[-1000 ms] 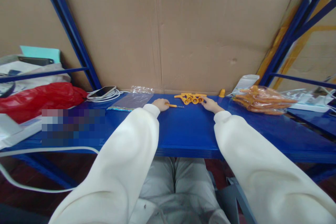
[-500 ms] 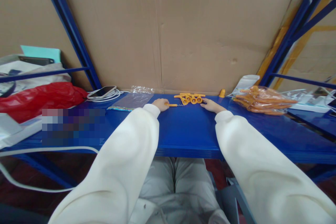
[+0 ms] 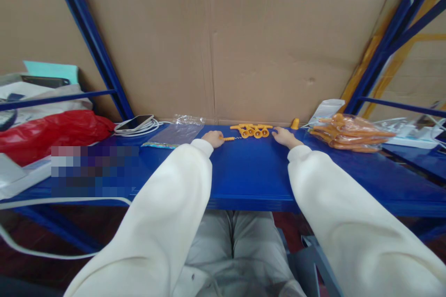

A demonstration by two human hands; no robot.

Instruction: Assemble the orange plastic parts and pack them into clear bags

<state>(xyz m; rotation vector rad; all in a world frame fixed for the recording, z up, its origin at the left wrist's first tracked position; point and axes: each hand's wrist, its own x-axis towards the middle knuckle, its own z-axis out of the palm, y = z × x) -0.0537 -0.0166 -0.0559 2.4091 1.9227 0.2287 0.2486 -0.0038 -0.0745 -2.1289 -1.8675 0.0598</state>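
My left hand (image 3: 213, 138) rests on the blue shelf (image 3: 244, 176), fingers closed around the orange handle of a small corkscrew-like piece (image 3: 232, 138) whose metal spiral points right. A cluster of orange plastic corkscrew parts (image 3: 253, 130) lies just beyond, against the cardboard. My right hand (image 3: 284, 138) lies flat on the shelf just right of that cluster, fingers stretched toward it and holding nothing. White sleeves cover both arms.
A clear bag of orange parts (image 3: 344, 132) lies at the right, with a small orange cap (image 3: 295, 123) beside it. An empty clear bag (image 3: 176, 132), a phone on a coiled white cable (image 3: 135, 123) and a red bag (image 3: 49, 132) are at the left. Cardboard (image 3: 223, 51) backs the shelf.
My right hand has drawn back slightly to the right, off the orange cluster. The left hand keeps its hold and has barely moved.
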